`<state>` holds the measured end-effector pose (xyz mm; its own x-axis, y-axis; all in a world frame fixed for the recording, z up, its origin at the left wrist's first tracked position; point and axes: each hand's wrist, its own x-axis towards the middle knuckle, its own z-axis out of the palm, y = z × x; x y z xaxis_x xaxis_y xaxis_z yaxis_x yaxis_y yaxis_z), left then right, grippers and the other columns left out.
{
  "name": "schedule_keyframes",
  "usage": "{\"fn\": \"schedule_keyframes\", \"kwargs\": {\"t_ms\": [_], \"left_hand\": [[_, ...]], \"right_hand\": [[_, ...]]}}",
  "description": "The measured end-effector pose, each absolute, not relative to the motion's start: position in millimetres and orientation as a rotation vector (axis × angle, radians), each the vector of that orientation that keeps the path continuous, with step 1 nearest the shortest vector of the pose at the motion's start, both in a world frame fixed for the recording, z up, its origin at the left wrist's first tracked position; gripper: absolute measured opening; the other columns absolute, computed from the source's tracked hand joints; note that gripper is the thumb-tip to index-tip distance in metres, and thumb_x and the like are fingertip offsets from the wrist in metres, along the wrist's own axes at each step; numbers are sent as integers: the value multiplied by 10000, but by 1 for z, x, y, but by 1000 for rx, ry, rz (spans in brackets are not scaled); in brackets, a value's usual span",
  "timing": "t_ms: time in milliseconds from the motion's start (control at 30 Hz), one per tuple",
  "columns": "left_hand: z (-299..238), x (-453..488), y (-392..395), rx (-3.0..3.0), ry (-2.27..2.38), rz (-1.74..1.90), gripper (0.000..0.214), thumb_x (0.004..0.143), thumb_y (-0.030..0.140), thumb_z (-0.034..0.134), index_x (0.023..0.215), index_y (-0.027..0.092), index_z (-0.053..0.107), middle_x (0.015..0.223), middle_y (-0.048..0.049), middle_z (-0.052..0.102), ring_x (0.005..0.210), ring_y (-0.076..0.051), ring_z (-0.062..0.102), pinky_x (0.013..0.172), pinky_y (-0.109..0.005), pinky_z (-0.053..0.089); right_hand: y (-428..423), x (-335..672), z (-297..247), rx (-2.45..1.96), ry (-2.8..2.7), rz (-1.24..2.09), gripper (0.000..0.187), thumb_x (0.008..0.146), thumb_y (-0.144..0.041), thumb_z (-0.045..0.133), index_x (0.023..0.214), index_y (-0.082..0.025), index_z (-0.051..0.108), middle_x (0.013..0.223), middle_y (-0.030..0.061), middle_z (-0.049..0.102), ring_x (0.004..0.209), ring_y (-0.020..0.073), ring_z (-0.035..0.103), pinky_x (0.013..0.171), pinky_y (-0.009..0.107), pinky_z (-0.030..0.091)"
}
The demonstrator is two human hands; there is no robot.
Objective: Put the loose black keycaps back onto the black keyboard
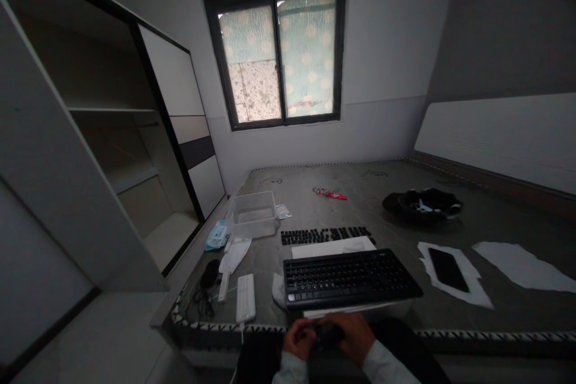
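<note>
Low in the head view, my left hand (297,338) and my right hand (355,336) are close together over my lap, fingers curled. Between them is a small dark rounded object (329,336); its kind is too dim to make out. My right hand wraps over its right side, and my left fingers close at its left end. Just beyond the hands lies a black keyboard (346,279), resting partly on white sheets. Behind it, loose black keycaps (306,237) lie in rows beside a white paper (333,248).
On the mattress (315,210) at left are a clear plastic box (252,216), a blue wipes packet (216,236), a white power strip (245,298) and a dark corded item (209,274). At right are a black cap (423,205) and a phone (447,269) on paper.
</note>
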<state>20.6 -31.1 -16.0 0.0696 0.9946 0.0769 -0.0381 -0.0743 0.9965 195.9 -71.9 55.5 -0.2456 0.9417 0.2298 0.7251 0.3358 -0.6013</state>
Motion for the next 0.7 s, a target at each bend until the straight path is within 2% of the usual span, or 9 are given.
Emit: {"fn": "schedule_keyframes", "kwargs": {"t_ms": [133, 333, 533, 700], "left_hand": [[-22, 23, -32, 1314, 1084, 1299, 622, 523, 765, 658, 705, 175, 731, 681, -82, 717, 655, -201, 659, 638, -275, 545], [-24, 26, -31, 1389, 1082, 1295, 617, 520, 745, 676, 717, 164, 733, 663, -86, 712, 631, -198, 658, 615, -265, 548], [-16, 30, -33, 1343, 1073, 1259, 595, 523, 740, 678, 687, 168, 712, 659, -80, 707, 629, -190, 656, 619, -258, 552], [-6, 32, -37, 1302, 1151, 1281, 600, 509, 736, 683, 723, 176, 700, 677, -78, 704, 593, -179, 646, 514, -221, 516]], "right_hand": [[-71, 198, 53, -1495, -2073, 514, 476, 613, -152, 515, 1039, -286, 677, 1026, 26, 722, 963, 222, 667, 856, 325, 478], [-69, 201, 51, -1451, -2090, 544, 491, 608, -137, 514, 1045, -284, 683, 1052, 27, 717, 986, 226, 661, 872, 334, 472], [-68, 203, 53, -1353, -2029, 591, 462, 611, -138, 517, 1007, -281, 706, 989, 11, 734, 940, 206, 678, 836, 306, 488], [-66, 204, 55, -1331, -2002, 581, 422, 643, -163, 515, 991, -279, 722, 967, 25, 739, 907, 210, 689, 824, 319, 500]]}}
